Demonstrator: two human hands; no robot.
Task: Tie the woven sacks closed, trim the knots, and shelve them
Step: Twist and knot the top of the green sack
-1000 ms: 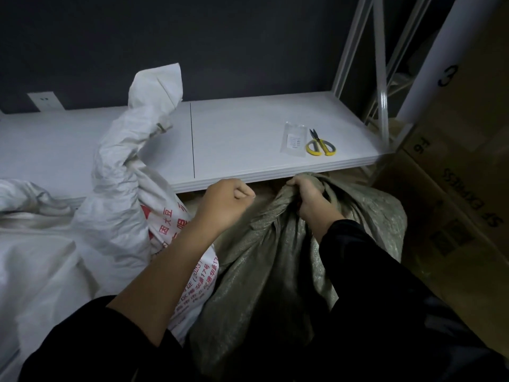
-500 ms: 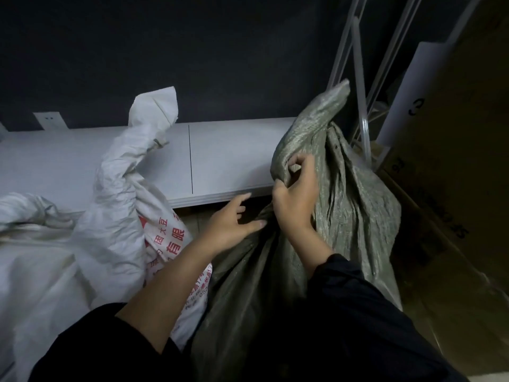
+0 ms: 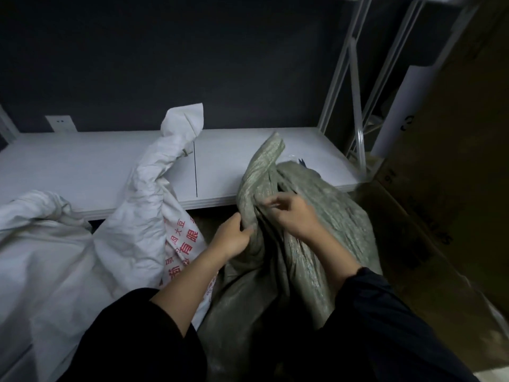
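Observation:
A grey-green woven sack [image 3: 325, 216] stands in front of the low white shelf board [image 3: 82, 166]. Its twisted neck [image 3: 261, 166] points up. My left hand [image 3: 234, 239] grips that neck from the left, just below the twist. My right hand [image 3: 296, 216] lies on the bunched fabric to the right of the neck with fingers loosely spread; it is blurred. A white woven sack [image 3: 148, 205] with red print leans on the shelf edge to the left, neck tied. Only the tips of the scissors [image 3: 302, 161] show behind the green sack.
Another white sack [image 3: 41, 224] lies at far left. Brown cardboard boxes [image 3: 446, 194] crowd the right side. White shelf uprights [image 3: 355, 111] rise at the back right. A wall socket [image 3: 60, 123] sits on the dark wall.
The green sack's neck has dropped lower. My left hand moved from touching the sack to gripping its neck. My right hand let go of the neck and slid right.

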